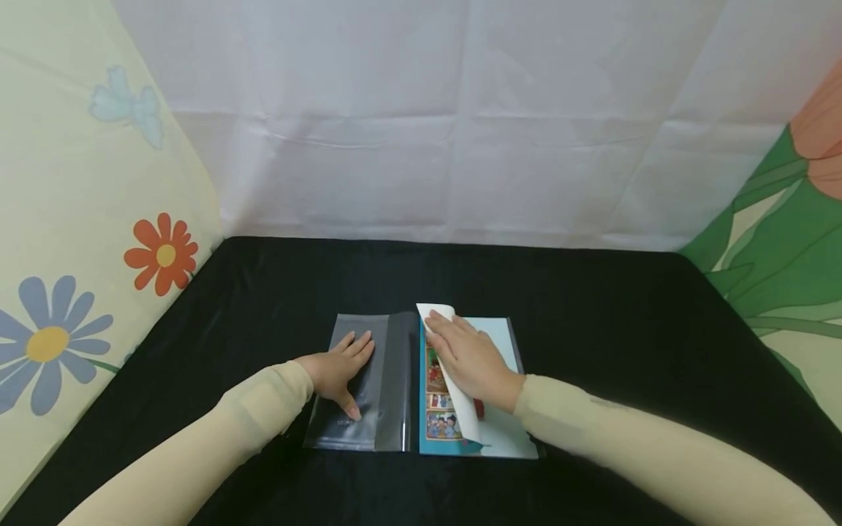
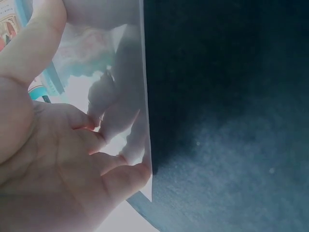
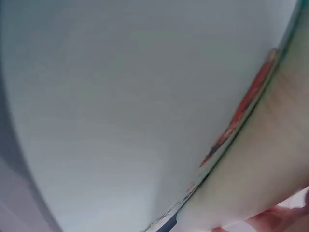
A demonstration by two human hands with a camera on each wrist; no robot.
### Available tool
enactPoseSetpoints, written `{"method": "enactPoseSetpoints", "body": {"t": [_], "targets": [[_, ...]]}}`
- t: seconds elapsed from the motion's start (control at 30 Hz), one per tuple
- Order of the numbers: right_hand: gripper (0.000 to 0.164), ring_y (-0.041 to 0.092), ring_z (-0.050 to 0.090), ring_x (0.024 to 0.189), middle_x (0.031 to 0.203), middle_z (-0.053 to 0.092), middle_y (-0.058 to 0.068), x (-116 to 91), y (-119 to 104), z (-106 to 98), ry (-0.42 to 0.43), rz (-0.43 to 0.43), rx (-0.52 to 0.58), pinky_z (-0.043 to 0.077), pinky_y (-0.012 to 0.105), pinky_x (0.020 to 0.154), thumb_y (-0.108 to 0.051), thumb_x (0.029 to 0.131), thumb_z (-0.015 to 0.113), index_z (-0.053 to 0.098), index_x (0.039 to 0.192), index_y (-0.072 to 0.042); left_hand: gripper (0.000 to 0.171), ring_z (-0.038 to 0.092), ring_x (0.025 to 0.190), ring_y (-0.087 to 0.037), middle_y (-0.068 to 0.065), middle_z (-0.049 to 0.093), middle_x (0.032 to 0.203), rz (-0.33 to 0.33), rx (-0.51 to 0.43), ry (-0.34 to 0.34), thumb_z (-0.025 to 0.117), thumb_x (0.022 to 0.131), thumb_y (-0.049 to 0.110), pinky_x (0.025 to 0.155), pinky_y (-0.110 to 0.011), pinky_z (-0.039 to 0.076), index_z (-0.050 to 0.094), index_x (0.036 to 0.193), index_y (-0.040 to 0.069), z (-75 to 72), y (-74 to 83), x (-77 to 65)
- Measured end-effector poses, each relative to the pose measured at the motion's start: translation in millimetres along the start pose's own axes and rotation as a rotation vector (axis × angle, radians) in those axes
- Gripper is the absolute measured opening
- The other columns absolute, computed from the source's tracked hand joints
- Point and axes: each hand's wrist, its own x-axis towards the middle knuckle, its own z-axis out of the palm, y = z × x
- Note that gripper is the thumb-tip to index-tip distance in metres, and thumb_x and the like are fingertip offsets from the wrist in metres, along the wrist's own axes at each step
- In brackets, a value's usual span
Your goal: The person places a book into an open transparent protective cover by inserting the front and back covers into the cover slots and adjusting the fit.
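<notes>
A transparent plastic book cover (image 1: 362,432) lies opened out on the black cloth. My left hand (image 1: 338,371) rests on its left flap, fingers straight and spread apart. To the right sits a book with a blue-edged page of coloured cartoon pictures (image 1: 444,425) and a pale blue sheet (image 1: 495,334). A white leaf (image 1: 464,418) curls over between them, and my right hand (image 1: 476,363) presses on it with fingers extended. Up close in the right wrist view, the curled leaf (image 3: 251,164) bulges beside the pale sheet (image 3: 96,96). My right thumb is hidden.
The black tablecloth (image 1: 592,314) runs back to a white hanging sheet (image 1: 362,175). Cloth printed with flowers (image 1: 161,254) hangs at the left, and cloth with large green leaves (image 1: 796,256) at the right.
</notes>
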Motion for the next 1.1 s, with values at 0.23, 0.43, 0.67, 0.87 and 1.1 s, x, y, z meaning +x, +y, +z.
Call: {"method": "enactPoseSetpoints", "body": {"t": [0.23,0.43,0.67,0.87,1.1], "targets": [[0.044,0.032,0.018,0.133,0.14,0.04,0.011,1,6,10,-0.043,0.06,0.08,0.023,0.057,0.102,-0.027,0.098,0.034,0.033,0.139,-0.012,0.108,-0.007,0.135,-0.033,-0.014,-0.001,0.152,-0.02,0.009,-0.003,0.077,0.067,0.038,0.107,-0.047,0.018,0.01,0.143,0.002,3.9,0.6,3.0],[0.039,0.03,0.012,0.134,0.144,0.033,0.01,2,10,15,-0.187,0.075,0.127,0.024,0.053,0.103,-0.023,0.099,0.035,0.042,0.135,-0.009,0.107,-0.006,0.135,-0.033,-0.014,-0.001,0.152,-0.021,0.032,-0.011,0.077,0.067,0.038,0.107,-0.046,0.018,0.01,0.144,0.002,11.7,0.1,7.6],[0.045,0.027,-0.004,0.136,0.151,0.012,0.005,5,20,13,-0.382,0.004,0.195,0.001,0.062,0.103,-0.028,0.099,0.03,0.029,0.142,-0.015,0.108,-0.006,0.135,-0.034,-0.016,-0.001,0.151,-0.026,0.053,-0.016,0.077,0.067,0.039,0.107,-0.047,0.018,0.011,0.143,0.001,17.4,-0.1,11.4],[0.057,0.023,-0.01,0.136,0.152,0.005,0.001,3,28,17,-0.404,-0.042,0.118,0.0,0.067,0.1,-0.049,0.096,0.03,0.019,0.145,-0.022,0.108,-0.006,0.135,-0.034,-0.015,-0.001,0.152,-0.031,0.07,-0.023,0.076,0.067,0.04,0.108,-0.046,0.017,0.01,0.143,0.002,17.9,-0.6,14.3],[0.059,0.024,-0.007,0.136,0.152,0.008,0.0,2,23,29,-0.338,-0.089,-0.006,0.008,0.065,0.101,-0.051,0.095,0.03,0.02,0.145,-0.021,0.109,-0.006,0.135,-0.034,-0.015,-0.001,0.152,-0.038,0.071,-0.024,0.076,0.066,0.041,0.108,-0.046,0.017,0.01,0.144,0.002,17.3,-0.5,12.6]]}}
